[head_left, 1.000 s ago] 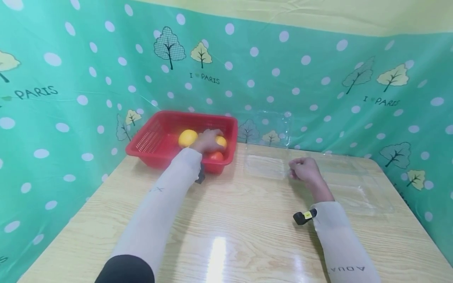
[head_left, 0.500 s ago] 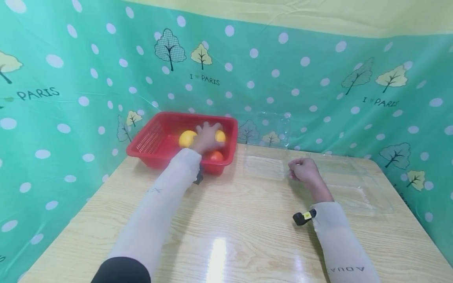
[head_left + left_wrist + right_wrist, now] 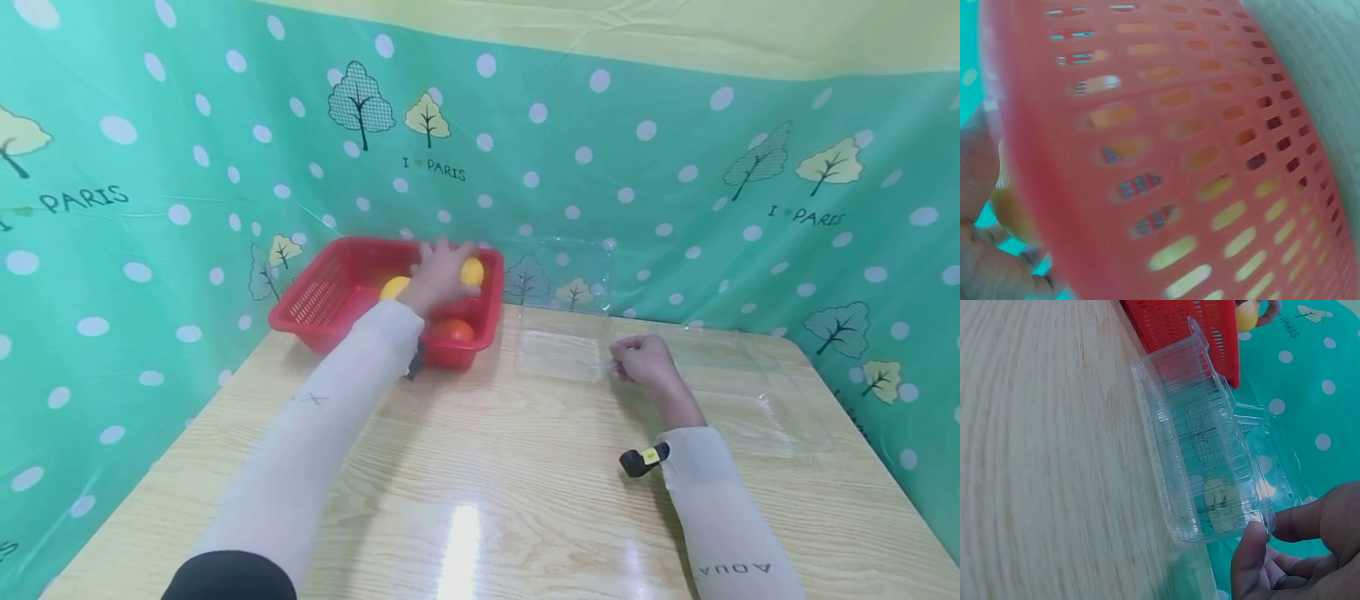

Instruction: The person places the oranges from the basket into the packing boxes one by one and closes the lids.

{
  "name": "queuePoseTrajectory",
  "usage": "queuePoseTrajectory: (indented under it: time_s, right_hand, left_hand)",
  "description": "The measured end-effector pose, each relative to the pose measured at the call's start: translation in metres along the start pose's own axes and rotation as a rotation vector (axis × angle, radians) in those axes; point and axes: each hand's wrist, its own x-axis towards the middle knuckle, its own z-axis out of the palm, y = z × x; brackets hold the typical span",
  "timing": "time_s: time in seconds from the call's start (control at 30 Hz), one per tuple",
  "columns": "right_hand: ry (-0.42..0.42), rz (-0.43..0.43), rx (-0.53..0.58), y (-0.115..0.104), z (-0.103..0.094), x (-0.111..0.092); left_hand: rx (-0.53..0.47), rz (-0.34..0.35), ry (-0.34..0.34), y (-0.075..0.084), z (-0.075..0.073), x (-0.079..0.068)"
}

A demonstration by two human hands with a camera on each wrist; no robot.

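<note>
A: What is recorded nearest, on the near side of the red basket (image 3: 307,335)?

B: In front of the basket, the desk (image 3: 510,450) is crossed by two pale sleeves (image 3: 723,492). A black device (image 3: 643,460) is fitted at the right wrist.

A: And to the right of the basket?

B: A clear container (image 3: 1204,450) with a raised lid (image 3: 570,271) is found on the desk. Its edge is pinched between the thumb and fingers of the right hand (image 3: 648,365). More clear plastic (image 3: 753,417) is noted farther right of the basket.

A: The contents?

B: A red fruit (image 3: 456,330) is located inside the basket, toward the front right. A yellow fruit (image 3: 395,288), partly hidden by the left arm, is seen near its middle.

A: Farther back?

B: At the basket's back right, a yellow-orange fruit (image 3: 472,272) is gripped by the fingers of the left hand (image 3: 441,275). It is seen above the rim from the right wrist; whether its underside is clear cannot be told. Behind the basket, a green dotted curtain (image 3: 660,183) is hung.
</note>
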Motion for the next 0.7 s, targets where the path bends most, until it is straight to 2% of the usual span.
queuePoseTrajectory:
  time_s: [0.17,0.43,0.7]
  right_hand:
    - [0.003,0.003,-0.008,0.0,0.0,0.0]
    - [-0.01,0.002,-0.004,-0.001,0.001,0.0]
    - [-0.007,-0.001,0.003,0.001,0.001,0.001]
  left_hand:
    - [0.035,0.063,0.015,0.01,-0.005,0.002]
    - [0.053,0.212,0.059,0.038,0.001,0.0]
    - [0.064,0.267,0.024,0.073,0.014,-0.002]
